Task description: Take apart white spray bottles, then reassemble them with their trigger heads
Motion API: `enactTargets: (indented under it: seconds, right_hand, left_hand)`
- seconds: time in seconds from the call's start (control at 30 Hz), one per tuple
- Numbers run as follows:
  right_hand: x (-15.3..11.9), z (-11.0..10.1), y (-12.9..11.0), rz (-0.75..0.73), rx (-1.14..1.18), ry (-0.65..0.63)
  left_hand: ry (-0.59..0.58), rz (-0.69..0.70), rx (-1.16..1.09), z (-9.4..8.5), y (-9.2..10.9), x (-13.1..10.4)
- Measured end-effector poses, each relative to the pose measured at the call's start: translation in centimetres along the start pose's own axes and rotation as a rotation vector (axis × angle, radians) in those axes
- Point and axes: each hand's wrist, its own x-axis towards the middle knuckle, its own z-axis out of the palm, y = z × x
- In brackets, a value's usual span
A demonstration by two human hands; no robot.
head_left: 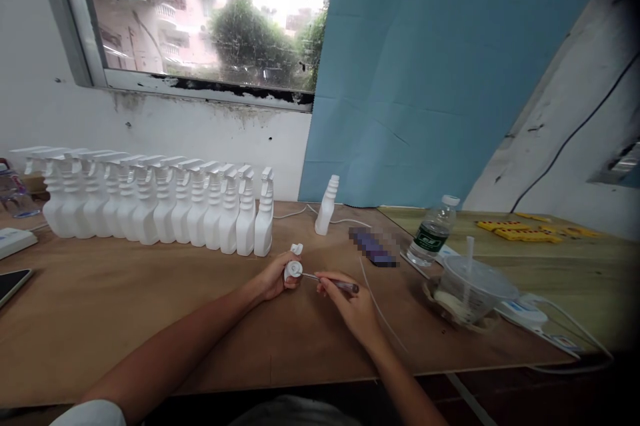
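My left hand (pixel 275 279) is closed around a white spray bottle trigger head (pixel 294 270), its round underside turned toward me. In my right hand (pixel 350 296) is a screwdriver (pixel 345 285) with a dark handle, held between thumb and fingers. Its thin shaft points left, and the tip is at the round opening of the trigger head; whether it touches is too small to tell. Beyond my hands, a white bottle (pixel 326 207) without a trigger head stands upright. To the left, several white spray bottles (pixel 229 213) with trigger heads stand in a row.
A phone-like dark object (pixel 373 247) lies right of the lone bottle. Further right are a water bottle (pixel 431 233) and a plastic cup (pixel 473 289) with a straw. Yellow pieces (pixel 520 231) lie at the far right. A white cable (pixel 380 309) crosses the brown tabletop (pixel 210 339).
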Motion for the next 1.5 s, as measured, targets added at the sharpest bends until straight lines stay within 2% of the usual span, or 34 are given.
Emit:
enactTargets:
  seconds: [0.1,0.27,0.4,0.47,0.57,0.73,0.8,0.87,1.03,1.17,1.27,1.37,1.5]
  right_hand:
    - [0.0,0.1,0.1,-0.048,-0.051,-0.049]
    - [0.1,0.0,-0.2,0.02,0.04,-0.012]
    - [0.1,0.0,-0.7,0.029,0.076,-0.053]
    - [0.1,0.0,-0.8,-0.016,0.043,-0.07]
    - [0.1,0.0,-0.9,-0.165,-0.09,-0.105]
    - [0.1,0.2,-0.7,-0.351,-0.28,-0.267]
    - [0.1,0.3,-0.4,-0.382,-0.305,-0.275]
    - [0.1,0.2,0.0,-0.368,-0.312,-0.22]
    - [0.9,-2.2,1.5,-0.145,-0.317,0.047]
    - [2.0,-4.9,2.5,0.068,-0.294,0.139]
    - [3.1,-5.6,1.9,0.141,-0.174,0.218]
    - [4.9,-4.4,0.2,0.103,-0.106,0.176]
    - [9.6,-0.4,-1.8,0.0,-0.119,0.036]
  left_hand:
    - [-0.027,-0.049,-0.046,-0.4,0.1,0.2]
    - [-0.076,-0.15,-0.085,-0.5,0.4,0.0]
    - [-0.078,-0.187,-0.085,-0.4,0.6,-0.1]
    - [-0.077,-0.2,-0.069,-0.3,0.6,-0.1]
    - [-0.069,-0.188,-0.033,-0.1,0.3,-0.1]
    - [-0.043,-0.072,0.04,0.7,-0.7,-0.3]
    - [-0.023,0.005,0.061,0.9,-0.9,-0.3]
    - [-0.008,0.077,0.095,0.9,-0.9,-0.2]
    - [0.108,0.274,0.296,0.1,-0.7,0.4]
    - [0.21,0.368,0.53,-0.3,-0.8,0.5]
    - [0.284,0.428,0.678,-0.1,-1.4,0.6]
    - [0.366,0.504,0.781,0.1,-1.9,0.6]
    - [0.408,0.566,0.866,-0.1,-1.9,0.7]
